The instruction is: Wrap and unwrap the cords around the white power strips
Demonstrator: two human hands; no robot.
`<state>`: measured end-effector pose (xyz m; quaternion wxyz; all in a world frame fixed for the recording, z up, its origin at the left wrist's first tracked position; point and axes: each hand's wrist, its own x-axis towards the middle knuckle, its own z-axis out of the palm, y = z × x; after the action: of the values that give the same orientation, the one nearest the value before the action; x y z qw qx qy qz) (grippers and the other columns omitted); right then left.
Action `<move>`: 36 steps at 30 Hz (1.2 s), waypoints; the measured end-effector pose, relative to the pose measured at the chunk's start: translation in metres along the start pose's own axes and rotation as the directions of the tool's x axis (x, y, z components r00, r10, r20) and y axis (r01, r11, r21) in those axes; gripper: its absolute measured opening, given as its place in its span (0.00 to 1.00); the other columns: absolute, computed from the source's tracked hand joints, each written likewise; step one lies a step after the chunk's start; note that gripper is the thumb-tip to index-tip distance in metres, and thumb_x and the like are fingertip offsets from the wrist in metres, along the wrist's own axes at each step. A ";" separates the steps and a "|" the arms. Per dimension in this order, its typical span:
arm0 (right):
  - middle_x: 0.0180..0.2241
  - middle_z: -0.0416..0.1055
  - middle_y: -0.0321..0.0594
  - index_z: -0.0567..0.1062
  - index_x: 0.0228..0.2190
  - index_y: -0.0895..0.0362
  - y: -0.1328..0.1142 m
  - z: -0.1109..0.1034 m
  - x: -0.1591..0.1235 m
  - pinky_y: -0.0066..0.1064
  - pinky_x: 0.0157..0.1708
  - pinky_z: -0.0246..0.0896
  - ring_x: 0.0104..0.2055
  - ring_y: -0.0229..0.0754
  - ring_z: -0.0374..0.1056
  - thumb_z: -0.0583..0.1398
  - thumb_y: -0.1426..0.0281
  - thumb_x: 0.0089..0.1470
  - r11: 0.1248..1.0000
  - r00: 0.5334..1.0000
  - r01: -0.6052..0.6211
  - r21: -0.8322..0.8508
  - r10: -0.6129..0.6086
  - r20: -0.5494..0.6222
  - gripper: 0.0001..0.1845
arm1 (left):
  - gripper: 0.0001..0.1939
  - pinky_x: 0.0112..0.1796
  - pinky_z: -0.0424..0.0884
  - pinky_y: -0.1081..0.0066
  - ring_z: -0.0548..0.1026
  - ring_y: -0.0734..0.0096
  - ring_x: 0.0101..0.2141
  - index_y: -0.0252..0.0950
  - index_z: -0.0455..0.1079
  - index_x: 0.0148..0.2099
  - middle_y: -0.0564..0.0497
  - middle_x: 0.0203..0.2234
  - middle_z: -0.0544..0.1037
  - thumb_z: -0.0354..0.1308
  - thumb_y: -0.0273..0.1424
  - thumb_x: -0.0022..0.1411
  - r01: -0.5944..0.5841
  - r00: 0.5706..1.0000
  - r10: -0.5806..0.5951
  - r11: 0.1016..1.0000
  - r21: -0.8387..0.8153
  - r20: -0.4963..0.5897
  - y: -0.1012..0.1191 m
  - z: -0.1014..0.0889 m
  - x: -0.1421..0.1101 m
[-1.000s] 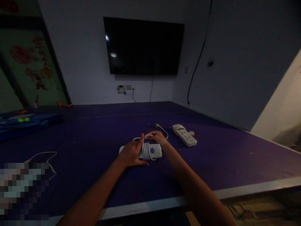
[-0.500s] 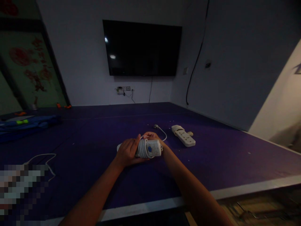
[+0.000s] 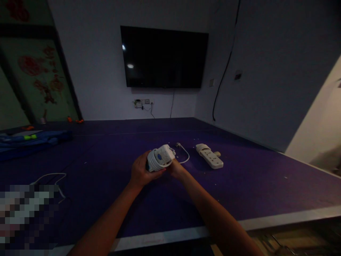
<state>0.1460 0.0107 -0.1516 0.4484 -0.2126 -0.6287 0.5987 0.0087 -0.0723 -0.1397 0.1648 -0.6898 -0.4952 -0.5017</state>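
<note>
My left hand [image 3: 140, 171] is closed around a white power strip [image 3: 165, 153], holding it tilted up above the purple surface. Several turns of white power cord [image 3: 153, 160] are wound round the strip's body. Close against the strip's right end is my right hand [image 3: 175, 168], its fingers mostly hidden behind the strip. The cord runs from the winding into this hand and comes out on its far side. Its loose tail curves over the surface to a plug [image 3: 178, 144].
Another white power strip [image 3: 212, 158], its cord wrapped at one end, lies to the right. A thin white cable [image 3: 50, 174] and a blurred-out object [image 3: 26, 213] are at the left. Blue cloth [image 3: 53, 138] lies farther back. A television [image 3: 165, 58] hangs on the wall.
The power strip has turned from lying nearly level to tilted, its right end raised. My right hand has moved from behind the strip down and closer to its near right side.
</note>
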 end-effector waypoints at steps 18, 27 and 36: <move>0.14 0.61 0.32 0.65 0.15 0.57 -0.001 0.022 -0.003 0.25 0.20 0.47 0.18 0.32 0.55 0.52 0.61 0.51 0.904 0.985 0.172 -0.391 -0.162 0.056 0.18 | 0.28 0.35 0.69 0.67 0.75 0.61 0.34 0.32 0.70 0.41 0.43 0.34 0.78 0.60 0.50 0.44 0.526 0.842 -0.539 0.827 -0.197 -0.011 -0.027 0.003 0.014; 0.15 0.53 0.30 0.59 0.16 0.56 -0.010 0.037 -0.015 0.26 0.22 0.41 0.19 0.32 0.50 0.50 0.65 0.54 0.707 0.943 0.321 -0.631 -0.303 0.140 0.17 | 0.28 0.36 0.68 0.67 0.74 0.62 0.35 0.30 0.70 0.42 0.43 0.35 0.77 0.60 0.48 0.45 0.551 0.815 -0.579 0.748 -0.369 0.043 -0.027 0.009 0.012; 0.15 0.55 0.29 0.67 0.18 0.59 -0.006 0.037 -0.017 0.24 0.20 0.41 0.18 0.30 0.50 0.53 0.62 0.53 0.763 0.956 0.266 -0.590 -0.289 0.057 0.17 | 0.30 0.45 0.65 0.63 0.73 0.58 0.42 0.33 0.70 0.43 0.40 0.40 0.76 0.49 0.53 0.52 0.547 0.823 -0.555 0.720 -0.428 0.118 -0.033 0.008 0.010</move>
<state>0.1260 -0.0251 -0.1464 0.4548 -0.2572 -0.7996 0.2960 -0.0155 -0.0464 -0.1439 -0.1487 -0.5255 -0.5483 -0.6333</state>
